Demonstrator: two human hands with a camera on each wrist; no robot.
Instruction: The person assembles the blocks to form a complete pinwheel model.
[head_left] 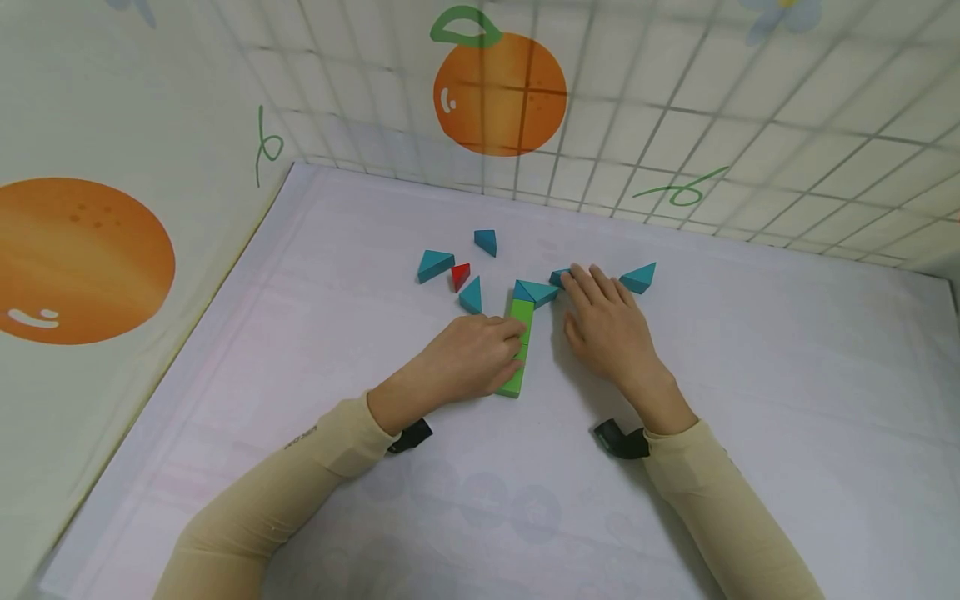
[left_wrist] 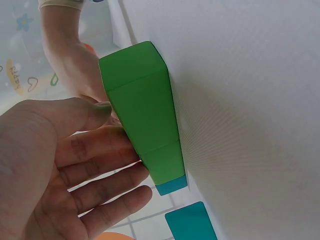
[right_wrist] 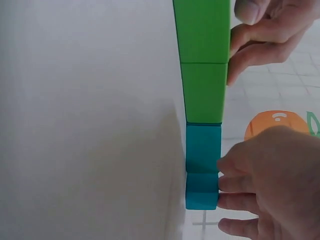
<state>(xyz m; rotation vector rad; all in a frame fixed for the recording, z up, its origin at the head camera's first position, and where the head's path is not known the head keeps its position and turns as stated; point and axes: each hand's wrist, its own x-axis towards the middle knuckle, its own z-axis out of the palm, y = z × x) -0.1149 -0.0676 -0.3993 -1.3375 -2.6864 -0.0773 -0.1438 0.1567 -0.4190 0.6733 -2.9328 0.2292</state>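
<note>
A straight row of green blocks [head_left: 522, 311] lies on the table, with two blue triangular blocks [head_left: 538, 292] against its far end. My left hand [head_left: 474, 357] is on the row's left side; in the left wrist view its fingertips [left_wrist: 143, 195] and thumb touch the green side, the fingers fairly straight. Just right of the blue pair, my right hand [head_left: 609, 323] rests its extended fingers over another blue block [head_left: 558, 277], partly hidden beneath them. The right wrist view has its fingertips right at the blue blocks [right_wrist: 203, 147] beyond the green ones.
Left of the row lie a red triangular block [head_left: 461, 277] and several blue ones, including one farther back [head_left: 486, 241]. Beyond my right hand sits another blue triangular block [head_left: 638, 278]. A gridded curtain with a printed orange [head_left: 500, 96] borders the table's far edge.
</note>
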